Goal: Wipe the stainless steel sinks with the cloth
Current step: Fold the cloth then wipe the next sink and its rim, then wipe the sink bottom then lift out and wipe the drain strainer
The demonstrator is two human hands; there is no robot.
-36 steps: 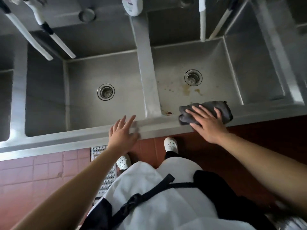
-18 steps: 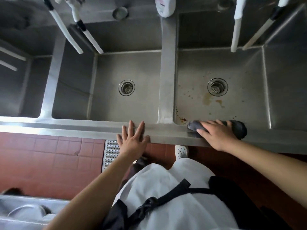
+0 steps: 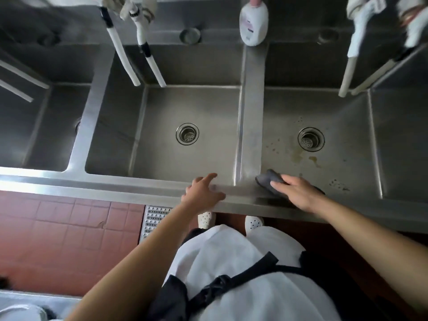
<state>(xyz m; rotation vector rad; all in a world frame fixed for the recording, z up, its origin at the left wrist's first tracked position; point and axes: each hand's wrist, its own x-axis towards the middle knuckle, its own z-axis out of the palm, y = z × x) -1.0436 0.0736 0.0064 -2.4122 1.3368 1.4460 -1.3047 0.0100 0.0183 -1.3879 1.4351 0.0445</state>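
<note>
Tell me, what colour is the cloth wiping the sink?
Dark grey. The cloth under the right hand shows best in the head view.

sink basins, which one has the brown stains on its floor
The basin on the right, where the right hand presses the grey cloth; brownish spots surround its drain. The middle basin's floor looks clean.

Left hand (image 3: 203, 193) resting palm-down, fingers spread, index finger pointing forward, forearm reaching out bare. Right hand (image 3: 298, 193) pressing down flat, fingers extended leftward, wrist slightly bent, bare forearm stretching in from right side.
</note>
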